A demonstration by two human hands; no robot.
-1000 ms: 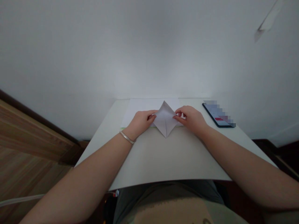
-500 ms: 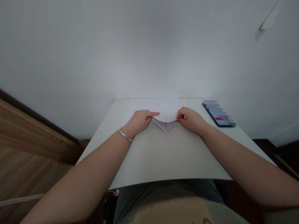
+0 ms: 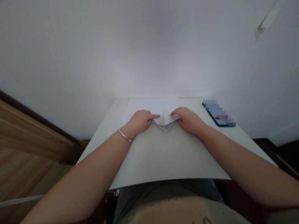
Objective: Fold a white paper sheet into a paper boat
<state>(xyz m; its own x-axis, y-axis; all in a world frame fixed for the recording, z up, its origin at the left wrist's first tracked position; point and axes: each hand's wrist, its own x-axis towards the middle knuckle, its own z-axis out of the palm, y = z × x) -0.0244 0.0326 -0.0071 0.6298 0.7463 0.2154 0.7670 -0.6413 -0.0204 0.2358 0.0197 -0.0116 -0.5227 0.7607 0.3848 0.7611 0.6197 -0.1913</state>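
Observation:
A folded white sheet of paper [image 3: 164,119] lies near the far side of the table, its pointed fold facing me. My left hand [image 3: 142,120] grips the paper's left side, with the index finger stretched across the top and the other fingers curled. On the opposite side, my right hand [image 3: 187,119] pinches the right edge, its index finger on top and its thumb near the lower edge. A crease shows down the middle of the upper layer, which stands slightly raised above the point. Another flat white sheet [image 3: 135,104] seems to lie beneath or behind it.
The white table [image 3: 163,158] meets a pale wall [image 3: 149,46] at its far edge. A phone [image 3: 218,113] with a partly blurred screen lies at the right. Wooden furniture [image 3: 30,133] stands left of the table, and a pale cable [image 3: 21,200] runs at lower left.
My right index finger has stretched inward over the paper from a tighter pinch. The upper layer, curved before, now shows a central crease. My left hand has barely moved.

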